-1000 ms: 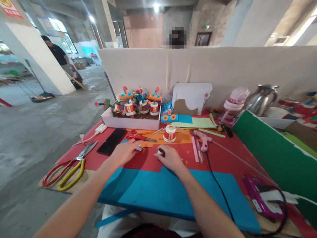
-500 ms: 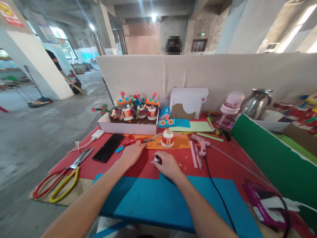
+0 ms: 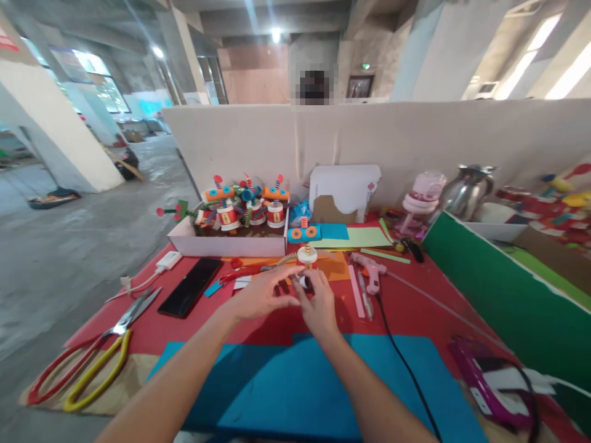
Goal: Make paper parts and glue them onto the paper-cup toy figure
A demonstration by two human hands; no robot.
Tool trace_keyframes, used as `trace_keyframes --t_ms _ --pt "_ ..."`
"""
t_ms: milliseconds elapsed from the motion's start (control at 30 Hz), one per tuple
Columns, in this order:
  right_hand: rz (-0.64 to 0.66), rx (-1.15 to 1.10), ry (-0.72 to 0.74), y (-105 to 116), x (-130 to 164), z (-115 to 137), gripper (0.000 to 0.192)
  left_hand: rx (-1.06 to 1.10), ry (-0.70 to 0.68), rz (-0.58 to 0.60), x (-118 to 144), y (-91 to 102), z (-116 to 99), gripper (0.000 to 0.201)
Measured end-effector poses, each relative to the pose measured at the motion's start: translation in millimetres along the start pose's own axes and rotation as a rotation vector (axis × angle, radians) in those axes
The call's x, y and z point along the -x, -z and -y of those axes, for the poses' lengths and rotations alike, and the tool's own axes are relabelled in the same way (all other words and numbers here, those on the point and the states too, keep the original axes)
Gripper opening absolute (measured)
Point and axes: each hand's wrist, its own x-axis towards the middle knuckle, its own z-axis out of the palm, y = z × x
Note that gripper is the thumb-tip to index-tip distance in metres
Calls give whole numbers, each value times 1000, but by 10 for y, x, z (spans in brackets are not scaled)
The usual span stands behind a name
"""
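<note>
Both grips meeting over a small white-and-dark piece (image 3: 302,282) just above the red worktop (image 3: 415,301): right hand (image 3: 318,307) pinching it between thumb and fingertips, left hand (image 3: 263,295) with fingers spread, fingertips reaching toward the same piece, contact not clear. Piece too small and too covered to identify; judged light, probably paper or thin plastic, easily crushed, best taken by its edges with a gentle pinch. Just beyond the fingertips, a white paper-cup figure (image 3: 307,255) with a coiled paper spring, standing on orange card (image 3: 335,267); likely flimsy, glued joints fragile, safest held by the cup wall. Farther out: red-handled small scissors (image 3: 233,275), black phone (image 3: 188,295), pink glue gun (image 3: 369,271), white box of finished figures (image 3: 231,244), blue sheet (image 3: 300,387) nearest the body, large scissors (image 3: 87,363) at far left.
</note>
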Motion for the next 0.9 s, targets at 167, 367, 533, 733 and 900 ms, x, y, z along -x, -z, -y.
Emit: trace_keyframes --t_ms 167,367,533,733,900 --pt "49 -67 -125 -8 -11 -11 15 52 -42 -50 -34 -195 114 64" --pt "97 -113 -223 -52 8 -52 18 32 -127 -94 13 -297 284 48" --pt "198 -10 -177 -57 16 -94 29 -45 -209 -176 -3 -428 437 38" --pt "126 90 -140 121 -5 46 32 -84 -200 -368 23 -397 484 33" --pt "155 488 -86 785 -385 36 19 -104 -212 -487 35 -340 400 32"
